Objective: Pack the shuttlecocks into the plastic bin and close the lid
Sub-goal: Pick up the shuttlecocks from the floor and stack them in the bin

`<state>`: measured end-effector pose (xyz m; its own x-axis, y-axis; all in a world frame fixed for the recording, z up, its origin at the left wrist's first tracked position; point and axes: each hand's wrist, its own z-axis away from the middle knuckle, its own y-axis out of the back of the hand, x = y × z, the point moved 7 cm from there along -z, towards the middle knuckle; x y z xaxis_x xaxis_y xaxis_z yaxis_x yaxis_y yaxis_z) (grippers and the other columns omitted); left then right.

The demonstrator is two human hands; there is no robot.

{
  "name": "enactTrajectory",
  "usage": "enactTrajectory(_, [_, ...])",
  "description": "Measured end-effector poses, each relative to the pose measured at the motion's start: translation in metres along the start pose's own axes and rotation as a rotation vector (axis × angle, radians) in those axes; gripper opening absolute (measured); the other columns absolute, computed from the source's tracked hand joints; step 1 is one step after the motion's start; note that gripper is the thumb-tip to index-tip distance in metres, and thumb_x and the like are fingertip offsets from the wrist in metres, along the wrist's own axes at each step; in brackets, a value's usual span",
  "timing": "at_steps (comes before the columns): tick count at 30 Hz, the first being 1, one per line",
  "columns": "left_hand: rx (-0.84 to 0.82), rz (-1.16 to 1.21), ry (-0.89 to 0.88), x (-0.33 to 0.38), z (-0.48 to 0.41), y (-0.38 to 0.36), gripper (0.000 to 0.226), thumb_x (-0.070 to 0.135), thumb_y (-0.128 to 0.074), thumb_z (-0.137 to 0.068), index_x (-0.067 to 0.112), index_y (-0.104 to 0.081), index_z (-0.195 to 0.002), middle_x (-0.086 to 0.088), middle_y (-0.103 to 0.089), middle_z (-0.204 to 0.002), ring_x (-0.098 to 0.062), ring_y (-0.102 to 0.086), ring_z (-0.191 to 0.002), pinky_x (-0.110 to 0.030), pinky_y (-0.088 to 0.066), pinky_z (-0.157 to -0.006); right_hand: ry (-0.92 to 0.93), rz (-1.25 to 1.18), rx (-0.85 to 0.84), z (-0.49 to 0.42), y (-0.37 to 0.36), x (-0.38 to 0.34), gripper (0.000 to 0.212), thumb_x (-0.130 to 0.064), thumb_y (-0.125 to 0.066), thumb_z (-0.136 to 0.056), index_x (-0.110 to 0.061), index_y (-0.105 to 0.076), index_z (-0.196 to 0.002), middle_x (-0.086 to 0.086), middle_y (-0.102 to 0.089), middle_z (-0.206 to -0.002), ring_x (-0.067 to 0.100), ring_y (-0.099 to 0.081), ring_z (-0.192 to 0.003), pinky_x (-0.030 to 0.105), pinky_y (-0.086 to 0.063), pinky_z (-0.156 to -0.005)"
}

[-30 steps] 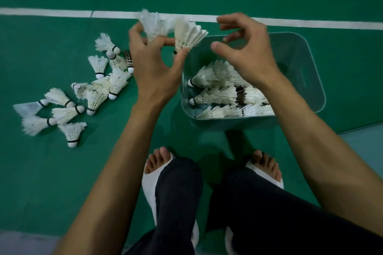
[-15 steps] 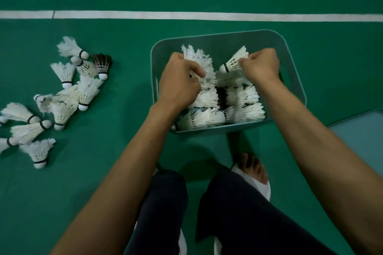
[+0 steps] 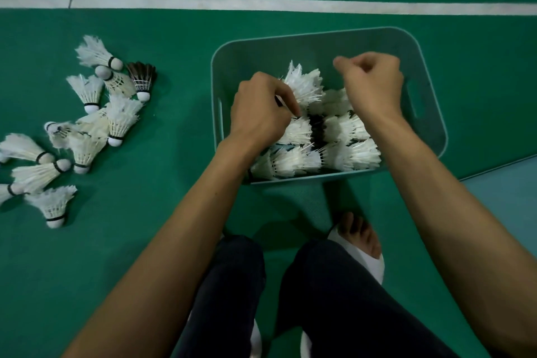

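A teal plastic bin (image 3: pixel 316 35) stands open on the green court floor, with several white shuttlecocks (image 3: pixel 348 154) lying in rows inside it. My left hand (image 3: pixel 261 110) reaches into the bin's left half. Its fingers pinch the cork end of a white shuttlecock (image 3: pixel 305 84) that sticks up on top of the rows. Over the bin's right half hovers my right hand (image 3: pixel 373 81), fingers curled, with nothing visible in it. Several loose shuttlecocks (image 3: pixel 87 125) lie scattered on the floor to the left, one of them dark-feathered (image 3: pixel 142 78).
A white court line (image 3: pixel 261 4) runs across the floor beyond the bin. At the right edge lies a paler teal flat surface (image 3: pixel 505 200). My legs and a foot in a white slipper (image 3: pixel 363 244) are just in front of the bin.
My right hand has let go of the shuttlecock it held and lifted a little. My left hand has stayed in the bin, still pinching its shuttlecock.
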<state>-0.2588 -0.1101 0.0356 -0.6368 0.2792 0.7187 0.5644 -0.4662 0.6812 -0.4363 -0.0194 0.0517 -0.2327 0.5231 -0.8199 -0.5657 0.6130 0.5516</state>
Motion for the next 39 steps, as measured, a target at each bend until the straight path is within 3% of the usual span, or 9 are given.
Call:
enactTrajectory(5, [-0.084,0.128,-0.082,0.024,0.006,-0.009,0.025,0.006,-0.075,-0.081,0.026,-0.077,-0.067,0.012,-0.071,-0.064,0.005,-0.055,-0.053,-0.021,-0.046,-0.058,0.217,0.041,-0.334,0.028,-0.012,-0.019,0.043,-0.04,-0.076,-0.08,0.001,-0.064,-0.071,0.008,-0.053,-0.06,0.02,-0.044,-0.055,0.032,-0.037,-0.056])
enactTrajectory(9, [0.111,0.245,0.052,0.014,0.017,0.004,0.007,0.02,-0.073,-0.079,0.021,-0.068,-0.085,0.008,-0.072,-0.082,-0.008,-0.07,-0.075,-0.037,-0.06,-0.072,0.113,0.1,-0.134,0.006,0.006,-0.001,0.022,-0.024,-0.07,-0.09,-0.007,-0.073,-0.076,-0.004,-0.053,-0.057,0.005,-0.041,-0.047,0.023,-0.033,-0.053])
enactTrajectory(12, [0.211,0.062,0.196,0.0,0.022,0.019,0.035,0.016,-0.063,-0.085,0.01,-0.05,-0.116,0.001,-0.065,-0.087,-0.022,-0.066,-0.08,-0.041,-0.054,-0.07,-0.009,0.32,0.111,-0.013,0.028,0.015,0.03,-0.021,-0.059,-0.095,-0.013,-0.059,-0.066,0.0,-0.049,-0.057,0.017,-0.045,-0.051,0.028,-0.038,-0.053])
enactTrajectory(18, [-0.293,-0.089,0.531,-0.03,-0.002,-0.015,0.09,0.023,-0.049,-0.102,-0.002,0.019,-0.157,-0.017,-0.059,-0.134,-0.031,-0.065,-0.109,-0.04,-0.056,-0.088,-0.206,0.207,0.067,-0.046,-0.022,0.041,0.013,-0.019,-0.061,-0.094,-0.009,-0.068,-0.087,0.001,-0.064,-0.08,0.021,-0.062,-0.073,0.034,-0.058,-0.07])
enactTrajectory(21, [-0.329,0.064,0.603,-0.038,-0.012,-0.024,0.063,0.012,-0.045,-0.104,-0.003,-0.018,-0.158,-0.021,-0.064,-0.123,-0.024,-0.067,-0.075,-0.033,-0.058,-0.059,-0.329,0.016,-0.149,-0.045,-0.057,0.049,0.01,-0.007,-0.06,-0.096,-0.001,-0.067,-0.095,0.005,-0.056,-0.081,0.018,-0.051,-0.067,0.03,-0.044,-0.056])
enactTrajectory(24, [-0.205,0.168,0.595,-0.042,-0.014,-0.018,0.04,0.008,-0.044,-0.101,0.0,-0.044,-0.141,-0.019,-0.065,-0.12,-0.026,-0.068,-0.088,-0.042,-0.061,-0.08,-0.378,-0.127,-0.235,-0.043,-0.063,0.045,0.013,-0.004,-0.057,-0.097,0.001,-0.066,-0.105,0.009,-0.06,-0.086,0.019,-0.056,-0.068,0.03,-0.046,-0.059])
enactTrajectory(27, [-0.111,0.194,0.514,-0.036,-0.008,-0.01,0.055,0.006,-0.042,-0.098,0.014,-0.034,-0.152,-0.009,-0.059,-0.131,-0.027,-0.063,-0.107,-0.041,-0.058,-0.085,-0.461,-0.272,-0.246,-0.046,-0.057,0.046,0.009,-0.002,-0.052,-0.099,-0.004,-0.061,-0.096,0.006,-0.058,-0.079,0.016,-0.054,-0.062,0.032,-0.048,-0.062])
enactTrajectory(31, [-0.178,0.075,0.42,-0.021,0.01,-0.015,0.083,0.004,-0.045,-0.097,0.027,-0.002,-0.164,0.005,-0.054,-0.119,-0.017,-0.062,-0.085,-0.032,-0.052,-0.066,-0.512,-0.261,-0.232,-0.046,-0.058,0.051,0.012,0.001,-0.048,-0.099,-0.006,-0.055,-0.091,0.007,-0.055,-0.076,0.016,-0.052,-0.056,0.029,-0.047,-0.054])
enactTrajectory(39, [-0.318,-0.045,0.459,-0.032,0.004,-0.033,0.093,0.004,-0.041,-0.096,0.031,0.02,-0.16,-0.023,-0.053,-0.144,-0.011,-0.052,-0.058,-0.029,-0.04,-0.051,-0.465,-0.129,-0.196,-0.044,-0.06,0.048,0.03,-0.005,-0.036,-0.092,-0.005,-0.053,-0.116,0.008,-0.058,-0.096,0.028,-0.06,-0.096,0.043,-0.052,-0.088])
